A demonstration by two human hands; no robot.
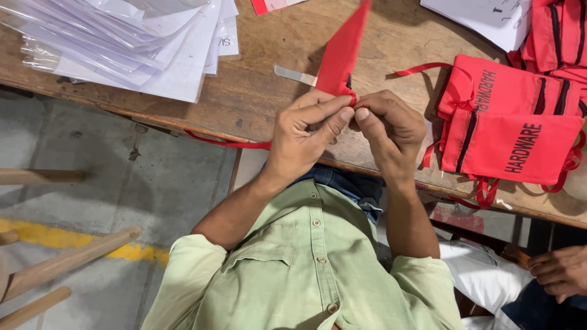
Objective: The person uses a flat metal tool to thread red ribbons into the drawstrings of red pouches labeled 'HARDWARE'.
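Both my hands meet over the front edge of a worn wooden table (269, 73). My left hand (306, 131) and my right hand (388, 128) pinch the gathered lower end of a red fabric pouch (342, 52), which stands up away from me. A red ribbon (226, 142) trails from the pouch leftwards along the table's edge. A flat metal strip (295, 75) pokes out to the left from behind the pouch, and its far end is hidden.
A pile of red drawstring pouches (510, 122) with black lettering lies at the right. Clear plastic sleeves holding white papers (122, 43) are stacked at the back left. Wooden stool legs (61, 260) stand on the concrete floor. Another person's hand (559, 272) shows at the bottom right.
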